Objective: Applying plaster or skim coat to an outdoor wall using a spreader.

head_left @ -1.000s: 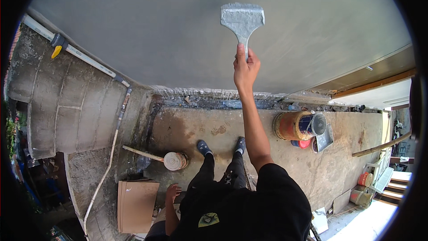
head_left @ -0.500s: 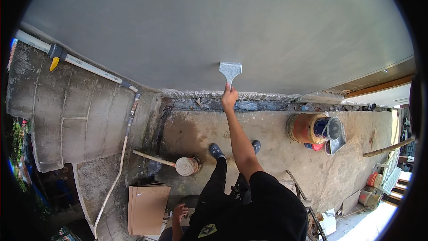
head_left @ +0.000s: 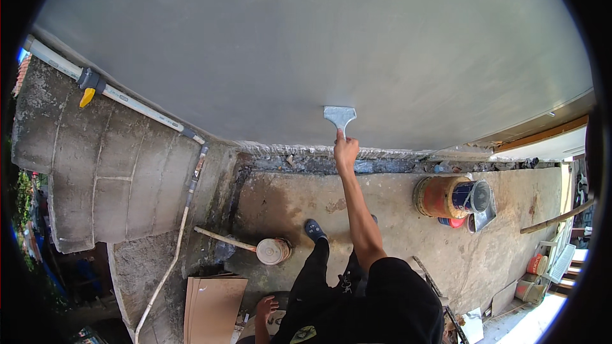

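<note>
My right hand point(head_left: 346, 151) grips the handle of a wide, pale putty knife point(head_left: 339, 114), whose blade lies against the smooth grey wall point(head_left: 306, 38), low down near its bottom edge. My arm is stretched forward from my black sleeve. Down at the lower left, my left hand point(head_left: 266, 309) hangs by my leg with its fingers apart and loosely bent, holding nothing that shows. My clog point(head_left: 314, 231) rests on the stained concrete floor point(head_left: 459, 255); the other foot is mostly hidden behind my right arm.
Stacked buckets point(head_left: 443, 194) and a metal tray point(head_left: 482, 213) stand at right; a wooden pole point(head_left: 554, 220) juts in. At left are a round bucket point(head_left: 274, 251) with a long handle, cardboard sheets point(head_left: 213, 309), pipes point(head_left: 137, 103) and a block wall point(head_left: 115, 172). A ladder-like frame point(head_left: 433, 286) is behind me.
My right hand and the putty knife have moved down the wall from higher up, the blade now looking smaller and farther away. My left hand still hangs low.
</note>
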{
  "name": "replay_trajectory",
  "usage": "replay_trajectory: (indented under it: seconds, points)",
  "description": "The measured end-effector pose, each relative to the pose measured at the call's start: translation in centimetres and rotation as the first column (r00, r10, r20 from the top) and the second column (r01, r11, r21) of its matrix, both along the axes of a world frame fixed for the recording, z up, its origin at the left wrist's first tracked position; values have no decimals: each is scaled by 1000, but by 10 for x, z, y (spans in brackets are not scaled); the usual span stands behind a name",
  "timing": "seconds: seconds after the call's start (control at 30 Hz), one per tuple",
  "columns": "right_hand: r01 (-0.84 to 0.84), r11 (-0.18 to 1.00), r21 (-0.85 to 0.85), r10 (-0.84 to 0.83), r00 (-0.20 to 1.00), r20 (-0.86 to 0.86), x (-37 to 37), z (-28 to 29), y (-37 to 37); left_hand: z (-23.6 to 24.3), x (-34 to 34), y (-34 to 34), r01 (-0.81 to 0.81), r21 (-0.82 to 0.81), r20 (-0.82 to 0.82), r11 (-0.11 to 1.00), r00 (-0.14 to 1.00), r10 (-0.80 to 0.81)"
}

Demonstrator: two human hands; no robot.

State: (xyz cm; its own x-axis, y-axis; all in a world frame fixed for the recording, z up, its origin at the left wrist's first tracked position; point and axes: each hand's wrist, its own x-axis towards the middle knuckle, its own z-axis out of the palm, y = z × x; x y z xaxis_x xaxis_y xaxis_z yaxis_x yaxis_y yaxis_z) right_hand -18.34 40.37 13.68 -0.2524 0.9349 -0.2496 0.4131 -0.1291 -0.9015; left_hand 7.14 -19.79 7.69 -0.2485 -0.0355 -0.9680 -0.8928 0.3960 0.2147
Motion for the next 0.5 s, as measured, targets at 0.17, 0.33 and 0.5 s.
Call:
replay_trajectory:
  seconds: [0.17,0.33,0.5]
  points:
    - [-62,995,78,88,910,-404,22,130,5,0,-24,14,152,21,-45,988,988,-151]
    - [-52,981,188,162,758,-631,-3,192,39,8,-46,20,210,-14,-74,978,975,-210]
    - [-47,985,166,97,947,-307,5,10,26,11,-45,27,233,-3,-46,973,971,-233]
